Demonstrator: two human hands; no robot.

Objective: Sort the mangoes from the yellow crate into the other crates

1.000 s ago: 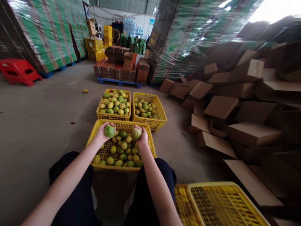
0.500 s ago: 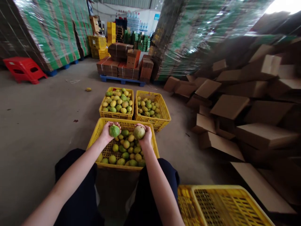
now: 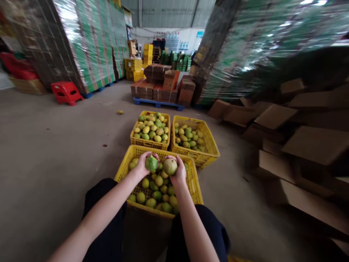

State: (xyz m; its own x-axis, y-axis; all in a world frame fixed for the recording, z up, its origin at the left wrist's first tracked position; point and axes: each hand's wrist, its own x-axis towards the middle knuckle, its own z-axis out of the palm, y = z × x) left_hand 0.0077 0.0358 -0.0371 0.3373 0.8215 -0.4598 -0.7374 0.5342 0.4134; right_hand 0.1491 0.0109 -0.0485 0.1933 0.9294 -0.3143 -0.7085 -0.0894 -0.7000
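My left hand (image 3: 142, 166) is closed round a green fruit (image 3: 151, 163) with a slightly ridged skin. In my right hand (image 3: 180, 173) sits a rounder, pale greyish-green fruit (image 3: 170, 167), with the fingers curled behind it. Both hands are above the yellow plastic crate (image 3: 198, 190) between my knees, close to each other but apart. Many loose green and yellowish fruits (image 3: 156, 195) lie in that crate, mostly towards its near side. My forearms and hands hide part of them.
Beyond stand a crate (image 3: 149, 144) heaped with yellow and green fruit and a partly filled crate (image 3: 208, 153). Flattened cartons lie on a blue pallet (image 3: 158, 103). Cardboard boxes (image 3: 316, 143) pile up at right. A red stool (image 3: 67, 92) and one stray fruit (image 3: 120, 112) are at left.
The view has swung left, so the scene sits further right. My hands have come closer together, each still holding its fruit. The empty crate at lower right has nearly left the view.
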